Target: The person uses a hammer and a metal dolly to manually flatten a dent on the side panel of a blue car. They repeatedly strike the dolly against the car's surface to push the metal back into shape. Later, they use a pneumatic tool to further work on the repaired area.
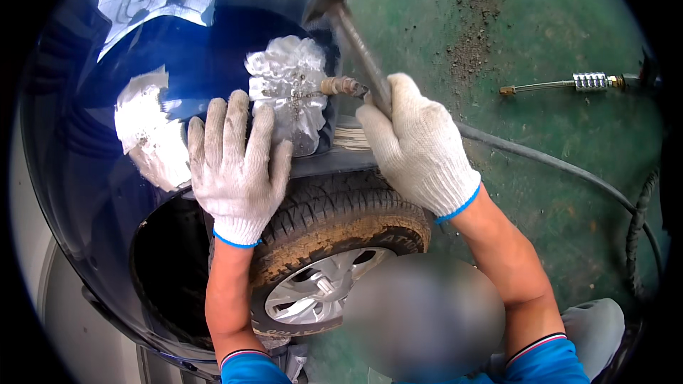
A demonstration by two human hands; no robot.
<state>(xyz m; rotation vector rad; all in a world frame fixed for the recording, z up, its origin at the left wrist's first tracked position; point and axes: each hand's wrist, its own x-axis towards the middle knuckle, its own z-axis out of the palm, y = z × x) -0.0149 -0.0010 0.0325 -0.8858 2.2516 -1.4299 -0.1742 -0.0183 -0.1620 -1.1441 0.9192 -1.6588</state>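
Note:
My right hand, in a white knit glove with a blue cuff, is closed round the handle of a hammer, its head raised at the top. Below the hammer head, a short brown wrapped, stick-like piece juts from the panel's edge toward my fingers; I cannot tell whether I also grip it. My left hand, gloved alike, lies flat with fingers spread on the dark blue car body. It rests between two bare-metal patches: a crumpled silvery one near its fingertips and a second shiny patch to its left.
Under my hands is a muddy tyre on a silver wheel, beside the dark wheel arch. Dirt crumbs lie on the green floor. At right are a grey hose and a metal fitting.

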